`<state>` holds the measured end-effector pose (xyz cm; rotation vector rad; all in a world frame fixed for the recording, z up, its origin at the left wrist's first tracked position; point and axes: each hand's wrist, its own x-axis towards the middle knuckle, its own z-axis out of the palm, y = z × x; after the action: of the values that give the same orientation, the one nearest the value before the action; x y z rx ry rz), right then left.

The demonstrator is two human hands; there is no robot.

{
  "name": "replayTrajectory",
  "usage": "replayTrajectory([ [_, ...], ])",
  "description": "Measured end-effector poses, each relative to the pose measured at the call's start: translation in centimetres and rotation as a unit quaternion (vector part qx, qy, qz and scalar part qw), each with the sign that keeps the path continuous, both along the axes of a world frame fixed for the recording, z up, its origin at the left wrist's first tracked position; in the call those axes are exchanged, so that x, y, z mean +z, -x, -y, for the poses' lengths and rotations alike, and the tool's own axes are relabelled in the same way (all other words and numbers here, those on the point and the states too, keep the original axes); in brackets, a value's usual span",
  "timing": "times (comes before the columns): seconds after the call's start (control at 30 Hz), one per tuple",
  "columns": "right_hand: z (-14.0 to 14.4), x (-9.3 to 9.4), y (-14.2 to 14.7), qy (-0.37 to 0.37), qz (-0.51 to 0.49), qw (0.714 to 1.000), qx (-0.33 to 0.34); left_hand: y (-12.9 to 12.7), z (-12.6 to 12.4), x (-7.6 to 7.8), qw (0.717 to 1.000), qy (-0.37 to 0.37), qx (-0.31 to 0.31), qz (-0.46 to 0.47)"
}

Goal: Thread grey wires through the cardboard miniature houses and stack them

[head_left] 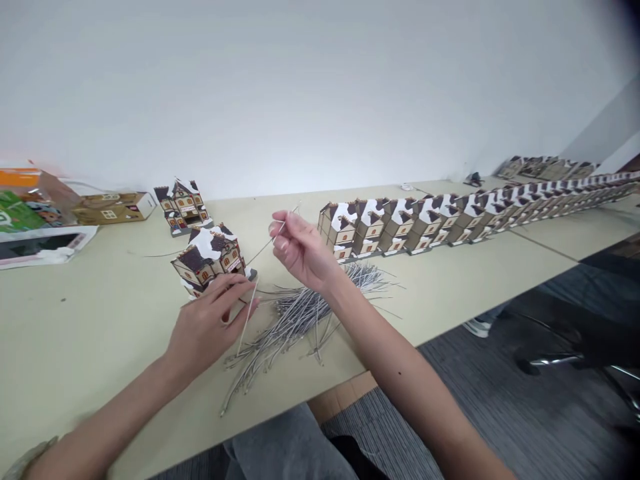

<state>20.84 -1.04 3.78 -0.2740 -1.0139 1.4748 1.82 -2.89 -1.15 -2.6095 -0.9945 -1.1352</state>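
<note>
The right hand (299,250) pinches a thin wire (265,248) above the table (100,320); the left hand (210,327) grips another wire (247,327) beside a small house (210,259). A wire pile (295,317) lies between them, spreading to the table's near edge. A long house row (425,220) runs right; bare table lies left.

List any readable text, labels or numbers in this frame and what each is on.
None can be read.
Sign strip on the front of the model house by the left hand: too small and blurred.
Sign on the second house behind it: blurred.
Print on the green and orange packaging at the far left: colours only, no legible letters.
Row of houses behind the right hand: no legible marks.
</note>
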Motion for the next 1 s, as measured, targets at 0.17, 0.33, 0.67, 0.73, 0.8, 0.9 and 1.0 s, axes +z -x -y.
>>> replayTrajectory([
  [0.17,0.4,-0.6,0.5,-0.002,0.15,0.989,0.001,-0.5,0.8,1.0,0.988,0.102,-0.058,0.102],
  [0.33,0.7,-0.6,0.8,0.003,0.2,0.98,-0.006,-0.4,0.7,0.7,0.94,0.255,-0.107,0.198],
  [0.67,-0.3,-1.2,0.7,0.08,0.12,0.986,-0.081,-0.3,1.2,1.5,0.932,0.146,-0.045,0.33],
  [0.73,-0.4,-1.1,0.7,0.103,0.097,0.984,-0.105,-0.4,1.1,1.7,0.92,0.16,-0.042,0.355],
  [0.8,-0.4,-0.9,0.7,0.122,0.08,0.982,-0.116,-0.5,1.1,1.7,0.912,0.177,-0.041,0.367],
  [0.9,-0.2,-0.7,1.0,0.13,0.084,0.984,-0.086,-0.5,1.1,1.5,0.91,0.193,-0.031,0.367],
  [1.0,0.2,-0.8,1.4,0.116,0.129,0.985,-0.014,-0.5,1.0,1.5,0.912,0.188,-0.025,0.365],
])
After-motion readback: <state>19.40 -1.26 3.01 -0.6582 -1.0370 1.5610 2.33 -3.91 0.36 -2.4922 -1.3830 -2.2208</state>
